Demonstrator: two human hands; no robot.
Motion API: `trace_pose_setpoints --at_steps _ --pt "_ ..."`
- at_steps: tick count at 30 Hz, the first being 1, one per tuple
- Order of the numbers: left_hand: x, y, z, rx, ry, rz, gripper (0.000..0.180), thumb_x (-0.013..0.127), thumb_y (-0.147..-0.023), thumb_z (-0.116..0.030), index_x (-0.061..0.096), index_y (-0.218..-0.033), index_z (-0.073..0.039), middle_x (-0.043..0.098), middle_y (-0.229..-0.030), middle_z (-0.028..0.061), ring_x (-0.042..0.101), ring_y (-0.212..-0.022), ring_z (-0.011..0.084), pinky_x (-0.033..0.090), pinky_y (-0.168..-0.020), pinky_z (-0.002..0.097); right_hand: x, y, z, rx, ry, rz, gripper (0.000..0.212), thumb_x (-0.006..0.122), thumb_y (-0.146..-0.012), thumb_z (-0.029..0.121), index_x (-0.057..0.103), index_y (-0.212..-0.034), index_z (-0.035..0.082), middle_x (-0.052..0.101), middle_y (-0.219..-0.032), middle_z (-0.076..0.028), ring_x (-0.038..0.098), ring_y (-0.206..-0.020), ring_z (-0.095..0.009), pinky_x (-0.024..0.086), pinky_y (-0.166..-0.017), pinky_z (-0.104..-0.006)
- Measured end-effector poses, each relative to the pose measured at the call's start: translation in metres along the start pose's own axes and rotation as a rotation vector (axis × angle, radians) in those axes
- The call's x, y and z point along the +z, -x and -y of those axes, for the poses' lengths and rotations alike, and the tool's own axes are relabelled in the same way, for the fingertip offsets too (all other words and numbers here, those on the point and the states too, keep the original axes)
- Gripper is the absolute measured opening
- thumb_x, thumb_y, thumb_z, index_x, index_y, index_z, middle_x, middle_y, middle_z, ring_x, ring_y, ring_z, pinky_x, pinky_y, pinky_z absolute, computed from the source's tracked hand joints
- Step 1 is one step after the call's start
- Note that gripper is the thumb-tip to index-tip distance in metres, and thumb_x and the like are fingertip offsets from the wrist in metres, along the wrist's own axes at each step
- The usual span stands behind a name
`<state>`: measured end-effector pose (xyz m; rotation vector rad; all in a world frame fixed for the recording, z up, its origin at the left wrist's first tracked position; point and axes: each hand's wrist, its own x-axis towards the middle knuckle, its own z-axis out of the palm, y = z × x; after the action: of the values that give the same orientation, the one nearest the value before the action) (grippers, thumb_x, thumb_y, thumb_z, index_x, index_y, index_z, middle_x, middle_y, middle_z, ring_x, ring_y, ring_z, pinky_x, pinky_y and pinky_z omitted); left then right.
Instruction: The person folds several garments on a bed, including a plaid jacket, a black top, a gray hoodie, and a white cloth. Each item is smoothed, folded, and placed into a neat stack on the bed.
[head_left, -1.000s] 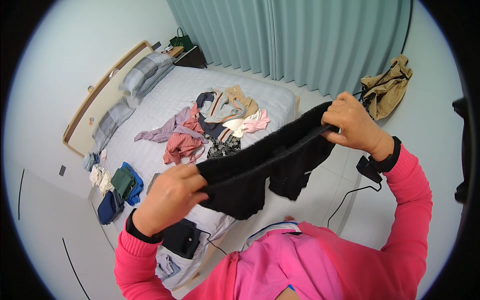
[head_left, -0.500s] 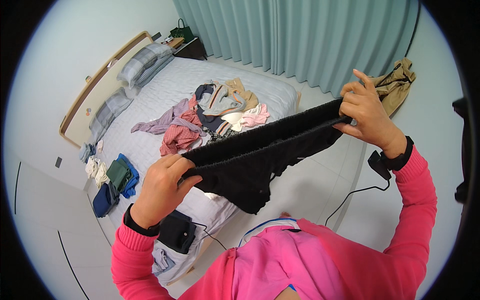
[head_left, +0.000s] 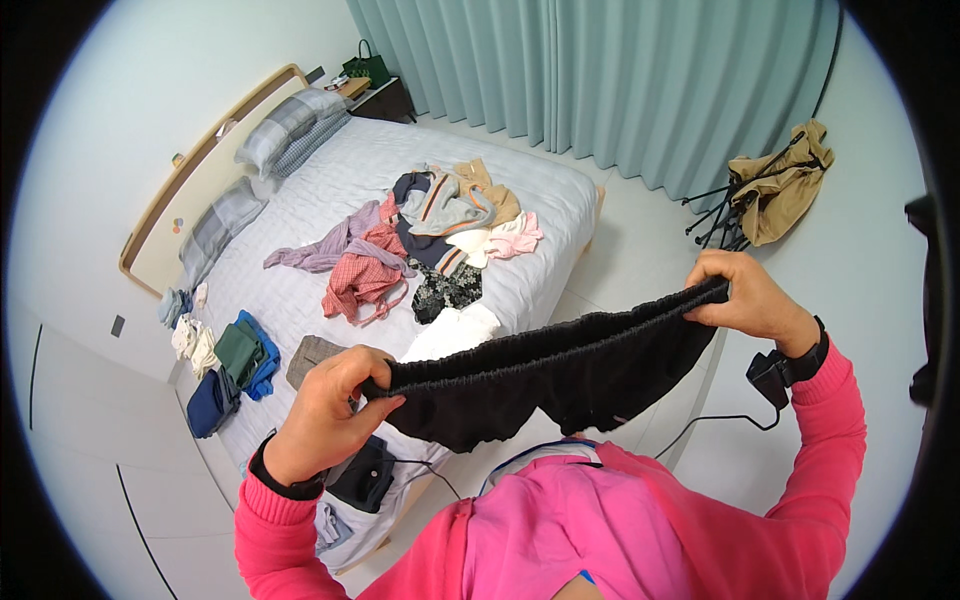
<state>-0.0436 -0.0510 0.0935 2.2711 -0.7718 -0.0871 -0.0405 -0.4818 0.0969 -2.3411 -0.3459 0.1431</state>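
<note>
Left hand [head_left: 330, 410] grasps one end of waistband, thumb and fingers pinched; right hand [head_left: 755, 300] pinches other end. Black elastic-waist shorts [head_left: 560, 385] hang between them in front of torso, waistband stretched wide, legs dangling. Below left wrist, folded black garment [head_left: 362, 478] on edge of bed [head_left: 400, 150]. Farther along, folded green garment [head_left: 239, 350] beside blue one; loose clothes heap at middle, red checked garment [head_left: 362, 285] included. Beyond: plaid pillow [head_left: 285, 130], tan folding chair [head_left: 785, 190] by wall, pale teal curtain [head_left: 600, 90].

Two hands [head_left: 330, 418], one held garment [head_left: 560, 375], one bed [head_left: 345, 175]
</note>
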Motion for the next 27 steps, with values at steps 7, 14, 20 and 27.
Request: trace_pose_setpoints --at_steps 7,14,20,27 --pt "-0.016 0.031 -0.001 -0.117 0.607 -0.051 0.068 0.071 -0.069 0.004 0.04 -0.129 -0.001 0.057 -0.092 0.0079 0.055 -0.088 0.0144 0.042 -0.079 0.0261 -0.002 0.024 0.005 -0.277 -0.856 0.246 0.018 0.068 -0.065 -0.005 0.055 -0.076 0.002 0.065 -0.089 -0.016 0.065 -0.084 -0.025 0.051 -0.073 -0.0326" --pt "-0.013 0.049 0.01 -0.173 0.765 0.004 0.031 0.074 -0.068 -0.01 0.051 -0.088 -0.003 0.054 -0.079 0.006 0.052 -0.075 0.0133 0.042 -0.07 0.0265 0.002 0.022 0.015 -0.091 -0.814 0.109 0.033 0.075 -0.061 0.014 0.047 -0.076 0.005 0.057 -0.077 -0.006 0.048 -0.066 -0.013 0.041 -0.063 -0.0251" --pt "0.041 -0.007 0.04 -0.514 1.227 -0.209 0.012 0.055 -0.082 -0.009 0.052 -0.091 -0.004 0.056 -0.084 0.0005 0.053 -0.076 0.008 0.043 -0.069 0.0228 0.053 -0.05 -0.011 0.35 -1.078 -0.033 0.038 0.064 -0.083 0.019 0.058 -0.112 -0.005 0.066 -0.097 -0.012 0.065 -0.088 -0.02 0.054 -0.08 -0.0328" --pt "0.098 -0.052 0.01 -0.371 1.251 -0.27 0.018 0.063 -0.085 -0.012 0.049 -0.097 -0.008 0.055 -0.082 -0.0001 0.054 -0.071 0.0062 0.043 -0.06 0.0198 0.115 -0.066 0.003 0.04 -0.906 0.017 0.037 0.063 -0.087 0.023 0.055 -0.113 -0.002 0.063 -0.103 -0.006 0.059 -0.091 -0.013 0.048 -0.083 -0.0268"
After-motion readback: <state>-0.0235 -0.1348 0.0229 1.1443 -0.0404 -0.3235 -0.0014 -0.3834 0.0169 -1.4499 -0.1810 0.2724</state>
